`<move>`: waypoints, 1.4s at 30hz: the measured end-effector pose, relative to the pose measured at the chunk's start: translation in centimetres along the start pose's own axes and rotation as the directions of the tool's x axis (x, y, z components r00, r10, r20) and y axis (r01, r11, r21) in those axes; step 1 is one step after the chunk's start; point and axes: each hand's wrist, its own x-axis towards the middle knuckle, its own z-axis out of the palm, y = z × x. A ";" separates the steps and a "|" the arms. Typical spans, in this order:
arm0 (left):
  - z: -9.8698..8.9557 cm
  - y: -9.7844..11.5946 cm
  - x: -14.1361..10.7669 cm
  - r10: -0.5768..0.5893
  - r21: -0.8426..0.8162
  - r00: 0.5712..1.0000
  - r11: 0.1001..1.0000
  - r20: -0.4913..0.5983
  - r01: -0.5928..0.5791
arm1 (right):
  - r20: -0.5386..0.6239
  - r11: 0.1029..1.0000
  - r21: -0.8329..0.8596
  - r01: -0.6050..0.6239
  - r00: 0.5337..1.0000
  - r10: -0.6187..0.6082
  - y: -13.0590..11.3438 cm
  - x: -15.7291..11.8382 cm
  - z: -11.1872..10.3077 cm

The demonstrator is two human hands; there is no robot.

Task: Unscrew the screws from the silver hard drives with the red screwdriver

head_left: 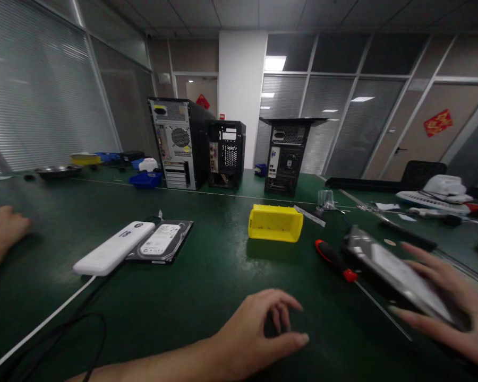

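Note:
My right hand, a little blurred, has its thumb and fingers around the sides of a hard drive at the right. The drive is tilted over the table. Just left of it lies a screwdriver with a red and black handle, its shaft running toward me. My left hand rests low in the middle with curled fingers and the thumb apart, nothing between them. Beyond it, a yellow plastic bin lies with its opening facing me. Farther left, a white power bank partly covers a second hard drive.
Computer cases stand along the back of the green table. A blue bin sits at the back left. Another person's hand is at the left edge. Cables run along the front left. Metal strips lie at right.

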 end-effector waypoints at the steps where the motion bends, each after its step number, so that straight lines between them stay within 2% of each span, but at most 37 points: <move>1: -0.4 0.5 0.1 -0.072 -0.195 0.997 0.979 -0.030 0.065 | 0.087 0.997 0.077 0.009 0.996 -0.015 -3.1 0.0 1.1; 2: -0.7 0.8 0.2 -0.094 -0.390 0.995 0.918 -0.047 0.068 | 0.174 0.986 0.169 0.008 0.984 -0.038 -6.1 -0.2 2.2; 4: -1.0 0.8 0.4 -0.126 -0.686 0.992 0.722 -0.008 0.086 | 0.343 0.964 0.264 0.030 0.931 -0.123 -10.9 -0.4 4.4; 6: -1.0 0.4 0.5 -0.109 -0.802 0.994 0.592 0.015 0.078 | 0.375 0.965 0.263 0.024 0.919 -0.125 -13.9 -0.7 6.2; 8: -1.0 0.0 0.4 -0.103 -0.862 0.995 0.505 -0.005 0.048 | 0.388 0.970 0.241 0.015 0.915 -0.110 -15.2 -0.9 7.4; 12: -1.2 -0.5 0.4 -0.159 -0.916 0.987 0.400 -0.031 0.036 | 0.422 0.968 0.251 0.009 0.899 -0.118 -15.2 -1.0 7.4; 14: -1.5 -0.7 0.4 -0.176 -0.933 0.984 0.355 -0.012 0.052 | 0.457 0.940 0.331 -0.079 0.885 -0.086 -14.5 -1.0 6.7; 16: -1.7 -0.8 0.6 -0.191 -0.949 0.982 0.305 0.017 0.076 | 0.509 0.868 0.449 -0.213 0.859 -0.052 -13.4 -0.9 6.0; 19: -1.9 -1.1 0.9 -0.206 -0.960 0.976 0.250 0.074 0.126 | 0.559 0.692 0.623 -0.364 0.826 -0.069 -11.3 -0.8 5.4; 21: -2.1 -1.3 1.1 -0.203 -0.961 0.975 0.240 0.087 0.136 | 0.635 0.562 0.667 -0.489 0.767 -0.087 -10.2 -1.0 5.1; 23: -2.4 -1.5 1.2 -0.191 -0.960 0.977 0.243 0.094 0.140 | 0.734 0.479 0.629 -0.612 0.671 -0.107 -9.7 -1.2 4.8; 26: -3.3 -1.6 1.3 -0.180 -0.934 0.964 0.267 0.193 0.237 | 0.842 0.450 0.530 -0.719 0.510 -0.175 -9.8 -1.9 4.3; 28: -4.2 -1.6 1.3 -0.220 -0.881 0.926 0.302 0.307 0.364 | 0.879 0.462 0.476 -0.748 0.417 -0.231 -10.2 -2.5 4.3; 29: -4.6 -1.6 1.3 -0.239 -0.848 0.904 0.325 0.355 0.419 | 0.888 0.473 0.459 -0.752 0.386 -0.250 -10.3 -2.8 4.4; 30: -5.0 -1.6 1.3 -0.264 -0.812 0.883 0.354 0.389 0.464 | 0.889 0.482 0.458 -0.747 0.377 -0.260 -10.5 -3.0 4.7; 32: -5.5 -1.5 1.2 -0.312 -0.768 0.868 0.413 0.386 0.490 | 0.881 0.501 0.474 -0.724 0.388 -0.272 -10.7 -3.4 5.3; 36: -5.6 -0.9 1.1 -0.398 -0.755 0.871 0.464 0.289 0.463 | 0.883 0.511 0.469 -0.720 0.387 -0.266 -11.0 -3.6 5.8; 39: -5.6 -0.2 1.1 -0.430 -0.754 0.867 0.474 0.253 0.455 | 0.884 0.482 0.467 -0.742 0.378 -0.275 -11.2 -3.8 5.5; 42: -5.7 0.1 0.9 -0.418 -0.757 0.872 0.475 0.256 0.450 | 0.896 0.404 0.438 -0.803 0.357 -0.264 -11.2 -4.4 5.1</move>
